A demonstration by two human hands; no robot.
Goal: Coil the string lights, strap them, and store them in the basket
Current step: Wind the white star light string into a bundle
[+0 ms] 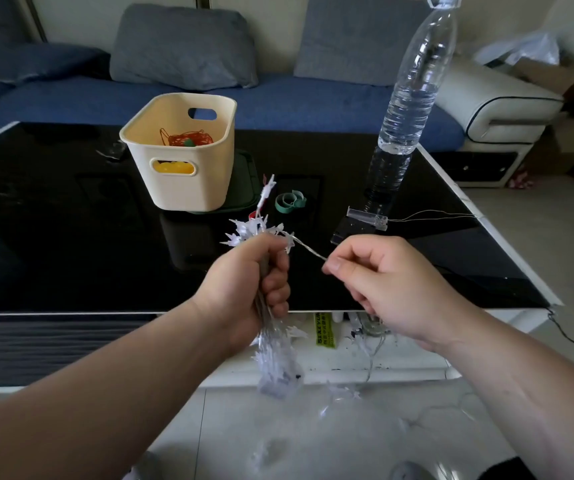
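Note:
My left hand (257, 289) grips a bundle of white string lights (271, 355) with small snowflake-shaped bulbs; the bundle sticks out above and below the fist, in front of the table's near edge. A thin wire (308, 249) runs from the bundle to my right hand (379, 285), which pinches it between thumb and finger. More of the strand trails down to the floor under my right wrist. A cream basket (209, 174) stands on the black table and holds a red wire tangle (188, 137). A green strap (290, 201) lies curled on the table right of the basket.
A tall clear water bottle (410, 98) stands at the table's right. A clear battery box (368, 218) with thin wires lies near it. The black glass table (70, 237) has a white rim. A blue sofa with grey cushions (185, 46) is behind.

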